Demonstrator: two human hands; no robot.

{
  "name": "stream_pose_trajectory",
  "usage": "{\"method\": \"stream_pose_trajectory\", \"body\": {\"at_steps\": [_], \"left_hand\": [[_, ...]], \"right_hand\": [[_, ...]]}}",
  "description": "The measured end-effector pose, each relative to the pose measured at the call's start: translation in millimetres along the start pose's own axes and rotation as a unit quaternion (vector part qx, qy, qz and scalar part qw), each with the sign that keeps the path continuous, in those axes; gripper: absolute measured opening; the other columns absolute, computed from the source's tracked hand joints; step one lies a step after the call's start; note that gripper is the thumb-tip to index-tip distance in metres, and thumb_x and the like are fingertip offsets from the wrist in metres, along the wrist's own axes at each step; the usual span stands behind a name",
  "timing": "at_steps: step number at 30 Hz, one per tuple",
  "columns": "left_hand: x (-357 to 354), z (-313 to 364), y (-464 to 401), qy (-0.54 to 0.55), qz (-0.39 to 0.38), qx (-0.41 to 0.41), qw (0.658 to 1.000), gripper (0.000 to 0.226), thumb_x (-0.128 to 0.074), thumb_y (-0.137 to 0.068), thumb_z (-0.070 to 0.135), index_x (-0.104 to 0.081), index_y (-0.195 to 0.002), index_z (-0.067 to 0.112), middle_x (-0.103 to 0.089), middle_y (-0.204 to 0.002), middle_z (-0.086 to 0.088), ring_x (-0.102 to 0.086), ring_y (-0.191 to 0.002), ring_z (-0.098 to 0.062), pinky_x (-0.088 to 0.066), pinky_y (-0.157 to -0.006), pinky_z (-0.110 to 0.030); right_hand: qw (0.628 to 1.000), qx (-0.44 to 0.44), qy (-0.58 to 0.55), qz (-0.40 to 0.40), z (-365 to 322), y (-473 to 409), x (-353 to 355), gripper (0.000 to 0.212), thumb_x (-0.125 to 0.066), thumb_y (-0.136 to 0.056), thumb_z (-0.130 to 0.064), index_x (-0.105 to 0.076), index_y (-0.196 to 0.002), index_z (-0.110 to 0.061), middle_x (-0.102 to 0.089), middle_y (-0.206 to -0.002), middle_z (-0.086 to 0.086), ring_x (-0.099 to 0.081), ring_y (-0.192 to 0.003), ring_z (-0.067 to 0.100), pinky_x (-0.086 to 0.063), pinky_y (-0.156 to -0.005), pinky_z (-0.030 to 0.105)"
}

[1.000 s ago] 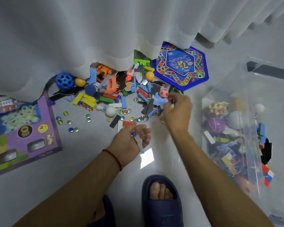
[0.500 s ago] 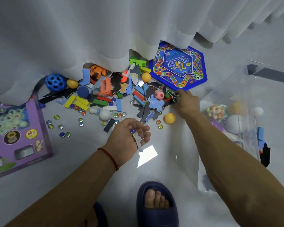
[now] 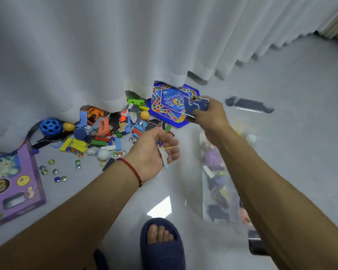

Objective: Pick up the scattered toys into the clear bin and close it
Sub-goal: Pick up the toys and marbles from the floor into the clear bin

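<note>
Scattered toys [image 3: 105, 133] lie on the floor at the curtain's foot: coloured blocks, marbles, puzzle pieces, small balls. My right hand [image 3: 211, 114] is raised above the floor, shut on blue puzzle pieces [image 3: 197, 103], in front of the blue hexagonal game board [image 3: 164, 106]. My left hand [image 3: 156, 151] hovers palm up over the pile's right edge, holding a blue marble, a flat puzzle piece [image 3: 164, 157] and a thin yellow stick. The clear bin [image 3: 219, 182] stands on the right under my right forearm, open, with several toys inside.
A white curtain [image 3: 125, 45] hangs over the back of the pile. A purple toy box [image 3: 12, 184] lies at the left. A blue holed ball [image 3: 51, 127] sits by the curtain. The bin's lid with dark clips [image 3: 248, 104] lies beyond the bin. My slippered foot [image 3: 160, 242] is below.
My right hand lifted from the floor with blue puzzle pieces and rose to the right. The left hand moved up and right with its small toys. The view tilted upward.
</note>
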State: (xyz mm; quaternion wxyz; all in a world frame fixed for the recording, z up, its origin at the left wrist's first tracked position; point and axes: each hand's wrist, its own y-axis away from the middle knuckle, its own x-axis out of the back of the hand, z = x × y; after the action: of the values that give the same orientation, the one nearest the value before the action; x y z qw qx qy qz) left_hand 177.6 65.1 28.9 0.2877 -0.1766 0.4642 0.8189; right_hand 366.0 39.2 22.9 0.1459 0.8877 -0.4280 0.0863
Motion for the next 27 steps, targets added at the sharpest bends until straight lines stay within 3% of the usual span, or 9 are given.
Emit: {"method": "stream_pose_trajectory", "body": {"at_steps": [3, 5, 9, 10, 12, 14, 16, 21, 27], "left_hand": [[-74, 3, 28, -0.090, -0.071, 0.016, 0.993, 0.012, -0.051, -0.090, 0.016, -0.054, -0.086, 0.005, -0.049, -0.081, -0.015, -0.051, -0.065, -0.025, -0.053, -0.071, -0.038], [-117, 1, 47, -0.138, -0.116, 0.017, 0.984, 0.012, -0.053, -0.088, 0.017, -0.054, -0.090, 0.005, -0.046, -0.092, -0.015, -0.050, -0.072, -0.026, -0.050, -0.091, -0.043], [-160, -11, 83, -0.237, -0.160, 0.005, 0.958, 0.028, -0.052, -0.083, 0.010, -0.051, -0.111, 0.008, -0.033, -0.140, -0.019, -0.041, -0.128, -0.041, -0.031, -0.111, -0.057], [-163, -14, 88, -0.252, -0.149, 0.001, 0.956, 0.026, -0.051, -0.084, 0.008, -0.052, -0.110, 0.009, -0.032, -0.142, -0.019, -0.045, -0.128, -0.037, -0.037, -0.108, -0.053], [-157, -19, 96, -0.278, -0.119, -0.020, 0.953, 0.015, -0.052, -0.085, 0.006, -0.053, -0.099, 0.011, -0.040, -0.127, -0.016, -0.062, -0.095, -0.022, -0.052, -0.092, -0.039], [-141, -24, 97, -0.303, -0.087, -0.032, 0.949, 0.014, -0.056, -0.083, 0.009, -0.054, -0.096, 0.012, -0.042, -0.106, -0.010, -0.052, -0.081, -0.020, -0.052, -0.093, -0.039], [-117, -26, 94, -0.320, -0.050, -0.055, 0.945, 0.010, -0.059, -0.082, 0.012, -0.056, -0.091, 0.013, -0.043, -0.094, -0.008, -0.046, -0.078, -0.020, -0.052, -0.095, -0.043], [-24, -12, 90, -0.345, 0.087, -0.118, 0.927, 0.010, -0.052, -0.089, 0.000, -0.058, -0.088, 0.008, -0.052, -0.090, -0.015, -0.053, -0.067, -0.020, -0.055, -0.057, -0.030], [100, -18, 88, -0.296, 0.281, -0.129, 0.904, 0.007, -0.059, -0.089, 0.007, -0.066, -0.090, 0.007, -0.062, -0.084, -0.015, -0.059, -0.070, -0.023, -0.060, -0.069, -0.036]], "right_hand": [[0.993, 0.027, -0.108, 0.042, -55, 26, 81, 0.029, -0.055, -0.084, 0.018, -0.064, -0.102, -0.002, -0.064, -0.109, 0.019, -0.068, -0.094, 0.031, -0.063, -0.074, 0.039], [0.991, 0.009, -0.087, 0.097, -68, 39, 140, 0.029, -0.055, -0.087, 0.018, -0.061, -0.112, 0.004, -0.060, -0.114, 0.021, -0.066, -0.100, 0.034, -0.062, -0.077, 0.040], [0.982, -0.129, 0.018, 0.134, -47, 68, 216, 0.021, -0.063, -0.087, 0.010, -0.059, -0.107, 0.003, -0.058, -0.104, 0.018, -0.064, -0.081, 0.024, -0.060, -0.068, 0.027], [0.978, -0.168, 0.022, 0.121, -36, 77, 225, 0.020, -0.063, -0.088, 0.007, -0.056, -0.106, 0.002, -0.054, -0.103, 0.018, -0.060, -0.078, 0.024, -0.059, -0.063, 0.027], [0.970, -0.214, -0.003, 0.112, -18, 94, 231, 0.028, -0.063, -0.089, 0.000, -0.052, -0.114, 0.005, -0.049, -0.110, 0.020, -0.056, -0.085, 0.031, -0.060, -0.073, 0.041], [0.969, -0.215, -0.012, 0.118, -7, 107, 224, 0.034, -0.064, -0.088, -0.003, -0.052, -0.119, 0.008, -0.047, -0.112, 0.020, -0.052, -0.087, 0.031, -0.058, -0.078, 0.052], [0.976, -0.184, 0.007, 0.113, -9, 119, 208, 0.027, -0.064, -0.089, -0.006, -0.060, -0.112, 0.008, -0.051, -0.103, 0.018, -0.052, -0.084, 0.028, -0.058, -0.072, 0.047], [0.995, -0.049, 0.040, -0.080, -47, 143, 130, 0.020, -0.057, -0.096, -0.011, -0.068, -0.110, -0.001, -0.070, -0.099, 0.018, -0.065, -0.079, 0.023, -0.058, -0.075, 0.039], [0.921, -0.016, 0.293, -0.256, -13, 139, 10, 0.022, -0.061, -0.090, -0.022, -0.066, -0.111, -0.017, -0.069, -0.103, 0.008, -0.068, -0.087, 0.024, -0.063, -0.073, 0.039]]}}
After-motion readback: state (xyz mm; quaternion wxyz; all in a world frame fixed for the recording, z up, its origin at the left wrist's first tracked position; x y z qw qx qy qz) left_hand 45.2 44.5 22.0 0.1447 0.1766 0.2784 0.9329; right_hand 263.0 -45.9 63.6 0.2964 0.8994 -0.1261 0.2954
